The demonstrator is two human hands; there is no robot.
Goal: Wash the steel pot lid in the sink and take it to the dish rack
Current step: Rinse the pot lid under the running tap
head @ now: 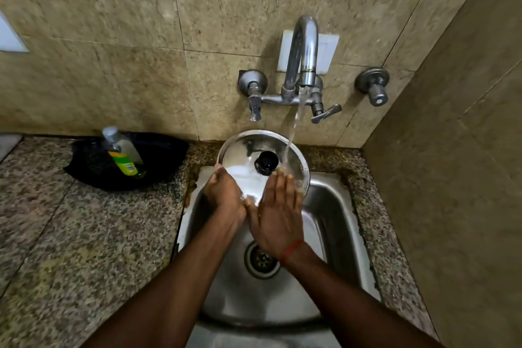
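The steel pot lid [243,150] with a black knob [266,162] is held tilted over the back of the steel sink [330,212]. Water runs from the tap [303,45] onto the lid's right side. My left hand [226,195] grips the lid's lower left rim. My right hand [278,212] lies flat with fingers spread on the lid's wet top face, below the knob. A red thread circles my right wrist. No dish rack is in view.
A green-labelled dish soap bottle [123,152] leans in a black pan [158,155] on the granite counter [84,234] left of the sink. The sink drain [261,258] lies under my wrists. Tiled walls stand behind and close on the right.
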